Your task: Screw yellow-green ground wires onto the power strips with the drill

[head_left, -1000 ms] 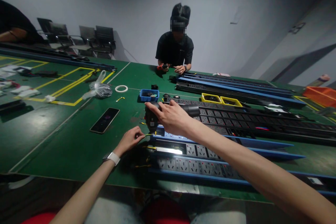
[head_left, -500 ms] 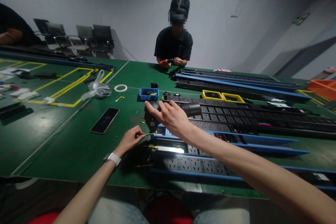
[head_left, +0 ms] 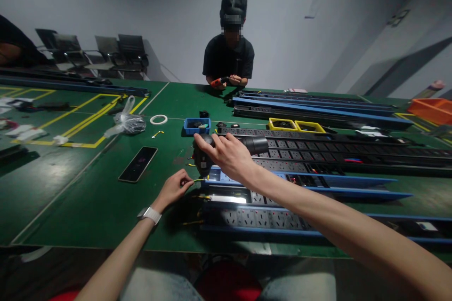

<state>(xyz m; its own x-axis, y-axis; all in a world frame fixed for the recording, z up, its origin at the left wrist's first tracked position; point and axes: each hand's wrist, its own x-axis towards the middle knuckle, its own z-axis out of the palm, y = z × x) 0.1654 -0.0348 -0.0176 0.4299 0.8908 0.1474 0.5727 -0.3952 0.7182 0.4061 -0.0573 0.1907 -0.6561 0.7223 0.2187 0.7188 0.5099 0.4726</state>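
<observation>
My right hand [head_left: 229, 156] is wrapped round a black electric screwdriver [head_left: 204, 157], its nose pointing down at the left end of a blue-framed power strip [head_left: 247, 197]. My left hand [head_left: 173, 188], with a white watch on the wrist, pinches a thin yellow wire [head_left: 197, 180] right under the tool's tip. Further yellow wires [head_left: 192, 222] stick out of the ends of the strips nearest me.
A phone [head_left: 137, 163] lies to the left on the green table [head_left: 88, 197]. Behind the tool are a blue parts tray [head_left: 197, 126], a white tape ring [head_left: 158, 119], a plastic bag [head_left: 127, 122] and yellow trays [head_left: 295, 126]. Long power strips [head_left: 335, 155] fill the right. A person [head_left: 229, 59] works opposite.
My hands hold the same grip and place at the strip's end. The view has shifted slightly, so everything sits a bit lower left in the picture.
</observation>
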